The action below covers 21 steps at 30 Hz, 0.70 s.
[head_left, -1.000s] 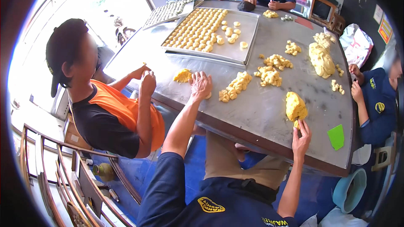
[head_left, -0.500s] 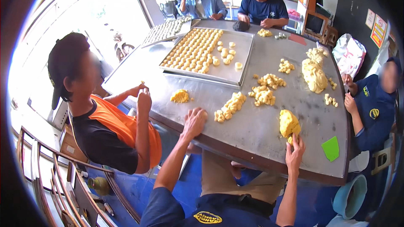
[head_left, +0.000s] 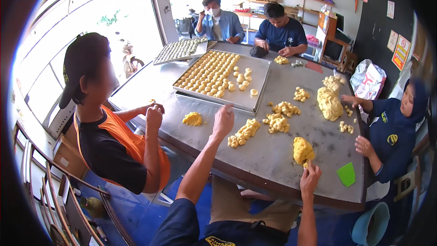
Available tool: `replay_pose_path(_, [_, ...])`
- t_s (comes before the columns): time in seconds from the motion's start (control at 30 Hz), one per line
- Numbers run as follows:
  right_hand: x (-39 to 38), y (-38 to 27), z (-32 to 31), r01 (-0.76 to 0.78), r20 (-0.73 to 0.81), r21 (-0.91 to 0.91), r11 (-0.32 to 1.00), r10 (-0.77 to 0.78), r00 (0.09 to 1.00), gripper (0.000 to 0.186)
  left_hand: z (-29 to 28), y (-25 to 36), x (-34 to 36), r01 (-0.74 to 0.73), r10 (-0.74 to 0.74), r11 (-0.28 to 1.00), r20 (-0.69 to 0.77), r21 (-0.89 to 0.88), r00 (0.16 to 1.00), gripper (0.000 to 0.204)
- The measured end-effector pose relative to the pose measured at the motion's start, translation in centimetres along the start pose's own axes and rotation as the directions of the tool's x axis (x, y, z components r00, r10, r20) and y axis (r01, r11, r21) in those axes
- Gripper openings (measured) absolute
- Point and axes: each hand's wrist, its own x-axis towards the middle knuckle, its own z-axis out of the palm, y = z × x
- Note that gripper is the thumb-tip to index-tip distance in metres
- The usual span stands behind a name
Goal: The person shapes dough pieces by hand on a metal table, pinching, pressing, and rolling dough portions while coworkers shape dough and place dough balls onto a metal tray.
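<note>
My left hand (head_left: pixel 224 120) is at the near edge of a metal tray (head_left: pixel 246 104) of pale round dough balls (head_left: pixel 205 75), its fingers curled; what it may hold is hidden. My right hand (head_left: pixel 311 175) grips the lower tip of a deep-yellow dough lump (head_left: pixel 302 148) at the table's near side. Between my hands lie a long cluster of small dough pieces (head_left: pixel 242 133) and another pile (head_left: pixel 277 122). A small yellow mound (head_left: pixel 193 118) is left of my left hand, and a green scraper (head_left: pixel 346 175) is right of my right hand.
Co-workers sit around the steel table (head_left: pixel 205 146): one in orange (head_left: pixel 118 136) at left, two (head_left: pixel 280 32) at the far side, one (head_left: pixel 391 127) at right beside a large dough mass (head_left: pixel 330 105). A second tray (head_left: pixel 180 50) stands behind; a blue tub (head_left: pixel 371 223) is below right.
My left hand has moved from the tabletop toward the tray, fingers now curled. The right-hand co-worker's hands have moved apart. The view has tilted upward.
</note>
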Motion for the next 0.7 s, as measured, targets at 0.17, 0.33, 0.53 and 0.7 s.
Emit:
replay_pose_path(0.17, [-0.5, 1.2, 0.9, -0.004, 0.018, -0.06, 0.998, 0.005, 1.0, 0.055, 1.7, -6.7, -9.8, -0.084, -0.131, 0.915, 0.488, 0.395, 0.863, 0.042])
replay_pose_path(0.33, [-1.9, 0.0, 0.7, -0.045, -0.087, -0.315, 0.948, 0.018, 0.996, 0.052, 0.4, -2.0, -12.9, -0.026, -0.069, 0.939, 0.262, 0.342, 0.963, 0.032])
replay_pose_path(0.53, [0.9, 0.1, -0.4, -0.037, 0.114, 0.013, 0.999, 0.035, 0.993, 0.051, 0.4, -4.6, -11.0, 0.329, -0.329, 0.944, 0.081, 0.02, 0.941, 0.024])
replay_pose_path(0.7, [2.5, 0.3, 0.1, 0.012, 0.04, 0.025, 1.0, -0.013, 0.999, 0.034, 1.6, -5.1, -8.8, 0.27, -0.319, 0.937, 0.234, 0.222, 0.918, 0.029])
